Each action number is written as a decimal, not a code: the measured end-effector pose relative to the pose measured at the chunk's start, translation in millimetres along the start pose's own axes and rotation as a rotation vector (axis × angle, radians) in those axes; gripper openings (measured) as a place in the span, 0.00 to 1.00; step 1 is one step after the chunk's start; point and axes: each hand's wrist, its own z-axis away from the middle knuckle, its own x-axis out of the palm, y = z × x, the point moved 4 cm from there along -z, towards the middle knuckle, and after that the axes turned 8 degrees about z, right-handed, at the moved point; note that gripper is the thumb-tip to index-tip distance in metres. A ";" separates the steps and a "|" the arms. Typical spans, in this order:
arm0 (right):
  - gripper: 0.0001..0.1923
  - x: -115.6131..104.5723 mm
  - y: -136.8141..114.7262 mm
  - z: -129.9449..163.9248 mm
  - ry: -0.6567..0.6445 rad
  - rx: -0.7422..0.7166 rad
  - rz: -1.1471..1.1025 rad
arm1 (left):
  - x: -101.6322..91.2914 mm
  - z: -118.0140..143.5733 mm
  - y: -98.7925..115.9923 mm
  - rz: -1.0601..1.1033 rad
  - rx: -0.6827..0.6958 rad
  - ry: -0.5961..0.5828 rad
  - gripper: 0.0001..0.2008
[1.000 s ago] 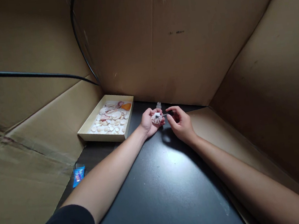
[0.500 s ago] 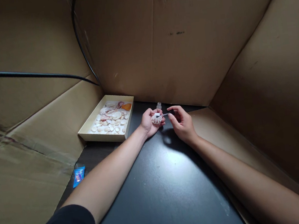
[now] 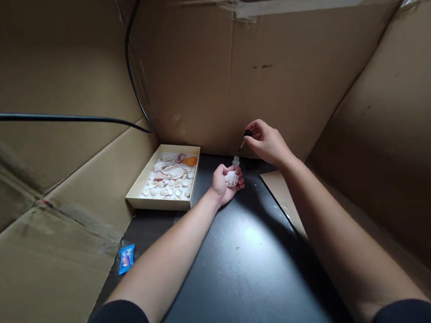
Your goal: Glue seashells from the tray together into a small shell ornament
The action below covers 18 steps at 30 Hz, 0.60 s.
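Observation:
A pale ribbed seashell (image 3: 231,179) lies in my left hand (image 3: 224,184), palm up, with the fingers curled round it. Just behind those fingertips stands a small clear bottle (image 3: 236,160), its neck uncovered and its lower part hidden. My right hand (image 3: 267,140) is raised above and to the right of the bottle. Between thumb and fingers it pinches a black applicator cap (image 3: 248,133), whose thin stem points down and left towards the bottle's mouth. The stem is apart from both shell and bottle; whether its tip is a brush I cannot tell.
A shallow cream box (image 3: 160,204) with several shells and one orange piece stands at the back left. Near my left forearm lies a small blue packet (image 3: 127,259) on the dark table (image 3: 245,273). Cardboard walls (image 3: 205,79) surround it; a black cable (image 3: 56,116) crosses at left.
My right hand has lifted the applicator cap away from the shell, up and towards the back, above the bottle. My left hand keeps the shell. The whole view has shifted slightly.

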 end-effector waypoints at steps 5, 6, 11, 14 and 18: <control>0.12 5.9 -0.9 4.6 -0.073 -0.026 0.001 | -2.0 -2.2 -0.7 -0.006 -0.002 0.008 0.06; 0.12 6.9 -0.3 5.7 -0.075 -0.031 -0.001 | -2.0 -2.2 -0.7 -0.007 -0.004 0.012 0.06; 0.13 14.3 0.6 7.5 -0.111 -0.040 0.018 | -1.0 -1.6 -0.3 -0.012 -0.005 0.001 0.06; 0.13 18.0 -0.4 8.3 -0.109 -0.041 0.037 | -0.9 -1.7 -0.5 -0.007 -0.013 0.011 0.06; 0.13 23.9 -0.7 10.2 -0.113 -0.062 0.036 | -0.8 -1.8 -0.2 -0.002 -0.014 0.033 0.06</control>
